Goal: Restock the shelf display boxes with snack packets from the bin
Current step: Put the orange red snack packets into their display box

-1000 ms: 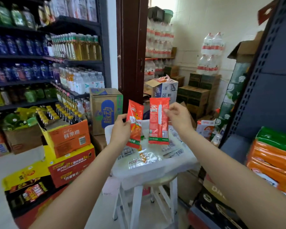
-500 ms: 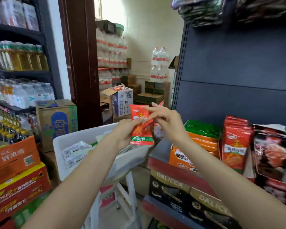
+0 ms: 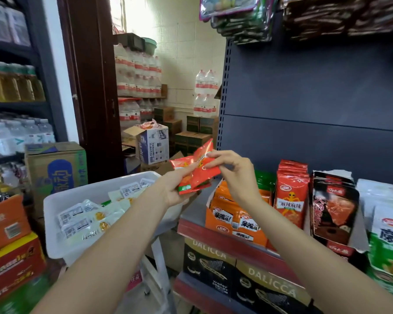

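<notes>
Left hand: closed round the lower ends of the red packets, palm up.
Right hand: fingertips pinched on the upper edge of the top packet, other fingers curled.
Packets: two or more overlapped, tilted, held between bin and shelf, above the shelf's near-left corner.
Bin: white, left of the shelf, on a stool; pale packets inside.
Shelf: right; orange display box at its left end, taller red packs just right of it, dark torn box further right.
</notes>
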